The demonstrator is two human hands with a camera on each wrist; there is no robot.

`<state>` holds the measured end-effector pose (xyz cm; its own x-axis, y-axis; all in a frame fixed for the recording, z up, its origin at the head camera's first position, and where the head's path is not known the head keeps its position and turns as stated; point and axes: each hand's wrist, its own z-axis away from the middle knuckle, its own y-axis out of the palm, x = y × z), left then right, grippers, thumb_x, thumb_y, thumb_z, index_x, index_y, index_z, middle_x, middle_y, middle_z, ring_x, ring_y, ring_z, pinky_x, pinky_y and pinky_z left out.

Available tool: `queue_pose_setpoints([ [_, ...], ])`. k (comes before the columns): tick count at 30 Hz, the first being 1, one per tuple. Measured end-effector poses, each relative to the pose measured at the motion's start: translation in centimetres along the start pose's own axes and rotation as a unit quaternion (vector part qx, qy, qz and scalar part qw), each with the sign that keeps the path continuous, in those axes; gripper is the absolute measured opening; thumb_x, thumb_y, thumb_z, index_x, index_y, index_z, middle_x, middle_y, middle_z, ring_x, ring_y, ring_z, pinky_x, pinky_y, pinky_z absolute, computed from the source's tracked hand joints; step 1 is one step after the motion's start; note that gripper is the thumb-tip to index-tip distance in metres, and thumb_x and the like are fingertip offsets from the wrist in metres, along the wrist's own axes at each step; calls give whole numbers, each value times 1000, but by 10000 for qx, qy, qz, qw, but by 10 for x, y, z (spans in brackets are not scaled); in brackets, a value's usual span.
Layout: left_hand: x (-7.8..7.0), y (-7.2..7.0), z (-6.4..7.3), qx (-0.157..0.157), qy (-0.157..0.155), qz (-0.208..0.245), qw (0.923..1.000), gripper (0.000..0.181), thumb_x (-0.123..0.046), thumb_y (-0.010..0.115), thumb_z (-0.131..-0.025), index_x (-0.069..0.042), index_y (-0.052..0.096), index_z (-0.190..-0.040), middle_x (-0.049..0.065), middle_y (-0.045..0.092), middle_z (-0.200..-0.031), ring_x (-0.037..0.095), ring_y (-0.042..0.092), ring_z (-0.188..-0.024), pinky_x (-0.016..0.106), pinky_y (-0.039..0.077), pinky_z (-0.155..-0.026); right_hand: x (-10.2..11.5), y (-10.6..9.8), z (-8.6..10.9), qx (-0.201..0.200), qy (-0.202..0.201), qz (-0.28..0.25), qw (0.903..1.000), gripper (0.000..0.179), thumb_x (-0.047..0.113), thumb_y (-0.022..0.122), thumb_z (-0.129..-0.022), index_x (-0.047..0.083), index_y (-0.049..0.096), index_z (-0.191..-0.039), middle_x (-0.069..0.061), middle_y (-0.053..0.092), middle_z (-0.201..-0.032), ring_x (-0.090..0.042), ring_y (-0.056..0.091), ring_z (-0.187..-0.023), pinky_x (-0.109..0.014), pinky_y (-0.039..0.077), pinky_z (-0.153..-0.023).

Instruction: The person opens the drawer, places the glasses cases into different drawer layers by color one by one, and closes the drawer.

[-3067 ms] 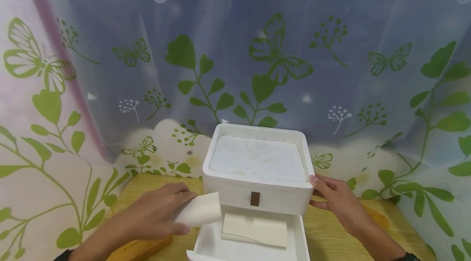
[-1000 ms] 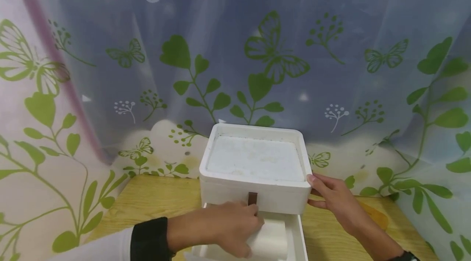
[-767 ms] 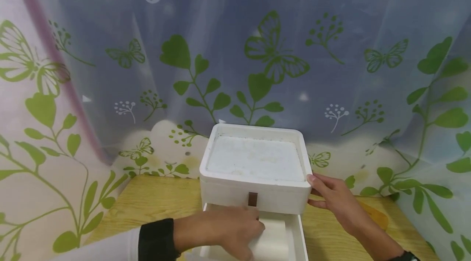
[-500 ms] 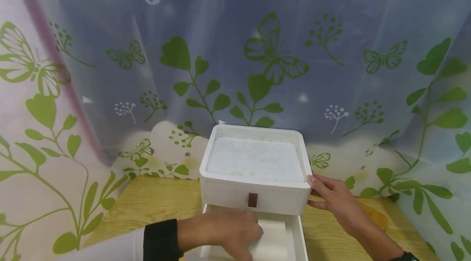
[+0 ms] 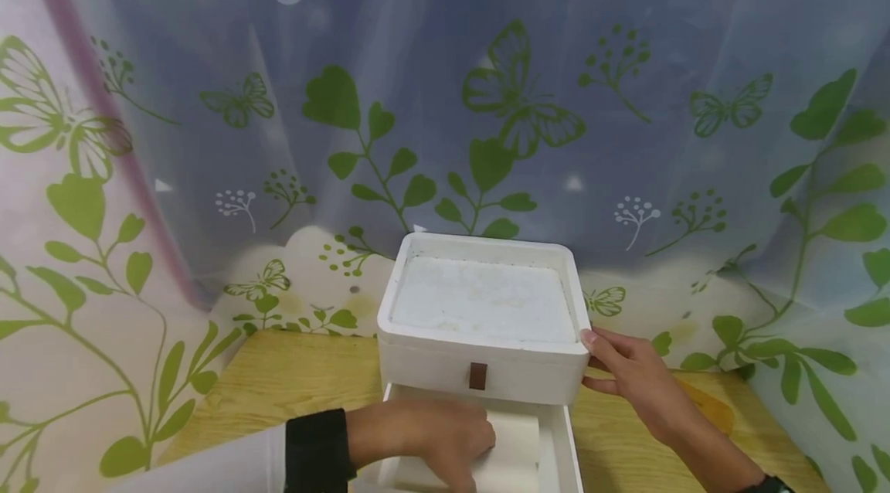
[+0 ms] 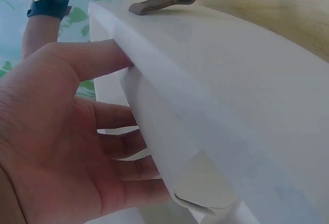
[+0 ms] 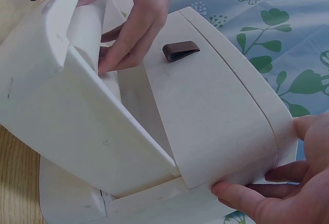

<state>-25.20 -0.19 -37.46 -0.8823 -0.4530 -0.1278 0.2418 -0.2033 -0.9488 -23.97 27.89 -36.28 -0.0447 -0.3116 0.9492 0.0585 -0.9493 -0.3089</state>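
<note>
A white two-drawer box (image 5: 487,375) has its lower drawer (image 5: 572,450) pulled out. My left hand (image 5: 445,435) reaches into it and grips a cream-coloured roll (image 7: 87,31) lying along the drawer front, thumb on the front side and fingers behind. A second cream folded piece (image 5: 518,431) lies farther back in the drawer, partly covered by the hand. My right hand (image 5: 636,381) holds the box's right front corner, the thumb on the top rim and the fingers against the side, as the right wrist view also shows.
The box has a shallow tray top (image 5: 487,300) and a brown pull tab (image 5: 477,376) on its upper drawer. A wooden table (image 5: 299,369) carries it. An orange object (image 5: 709,409) sits behind my right wrist. Behind hangs a butterfly-printed curtain (image 5: 445,91).
My left hand has carried the cream roll from left of the box into the lower drawer, then shifted slightly within it. The right hand stays at the corner.
</note>
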Motion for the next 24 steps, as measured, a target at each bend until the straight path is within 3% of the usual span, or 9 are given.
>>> queue_pose_setpoints([
  [3,-5,3,-1,-175,-48,-496,9986,31,-38,80,-74,-19,55,-68,-12,46,-70,2,42,-63,14,35,-50,-1,0,2,3,-33,11,10000,74,44,52,-108,-6,32,-159,-30,37,-163,-45,52,-142,-43,61,-98],
  [7,-10,7,-4,-386,-420,-1044,9929,35,-44,84,-74,-21,59,-67,-11,52,-71,3,44,-63,17,37,-51,-1,-1,3,48,-105,-12,9999,72,42,52,-109,-5,31,-160,-30,36,-163,-46,51,-142,-42,61,-97],
  [13,-12,13,-6,-543,-778,-1536,9836,34,-46,90,-67,-24,64,-71,-11,57,-71,5,46,-63,21,41,-53,-1,-2,3,91,-188,-48,9998,72,42,52,-109,-5,32,-159,-30,37,-163,-45,51,-143,-41,61,-97],
  [24,-11,17,-6,-293,-969,-1194,9877,32,-42,87,-75,-22,67,-88,-9,62,-85,4,51,-71,21,47,-61,0,-2,1,133,-326,78,9993,73,44,52,-109,-5,31,-160,-30,36,-163,-49,48,-144,-41,61,-97],
])
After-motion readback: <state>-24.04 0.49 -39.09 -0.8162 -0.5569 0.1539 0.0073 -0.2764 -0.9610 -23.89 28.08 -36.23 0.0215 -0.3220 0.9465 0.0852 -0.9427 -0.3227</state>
